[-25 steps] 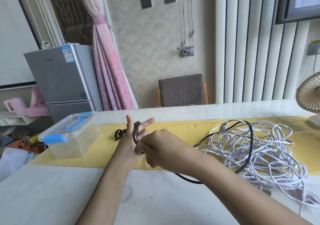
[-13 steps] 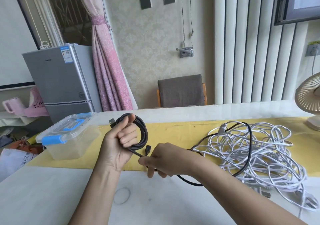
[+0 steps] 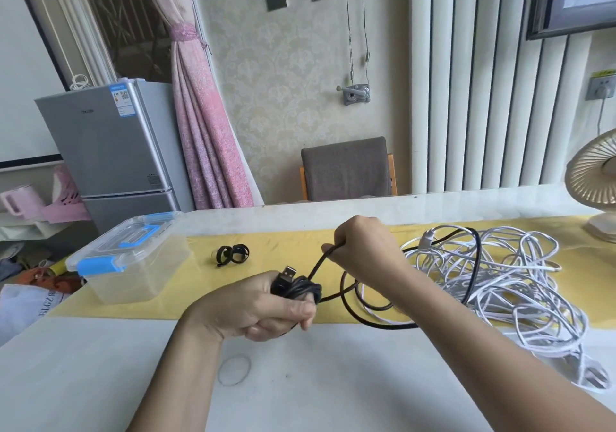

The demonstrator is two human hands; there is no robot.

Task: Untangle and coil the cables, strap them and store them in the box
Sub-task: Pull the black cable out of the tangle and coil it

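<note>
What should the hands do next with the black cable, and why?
Probably lay another loop onto the coil: the right hand grips a stretch of black cable, the left hand holds the coil, and slack trails into the white cables.

The left hand [image 3: 263,308] grips a small coil of the black cable [image 3: 300,290] above the near middle of the worktop [image 3: 300,381], with the USB plug [image 3: 288,271] sticking up from the fist. The right hand [image 3: 363,248], raised just behind it, pinches the loose strand, which loops down onto the yellow mat [image 3: 283,241] and runs into the tangled white cables [image 3: 506,285] at the right side. Two black straps [image 3: 233,253] lie on the mat. A clear box [image 3: 140,278] with blue latches sits near the left edge, lid on. A fan [image 3: 596,181] stands at the far right corner.
</note>
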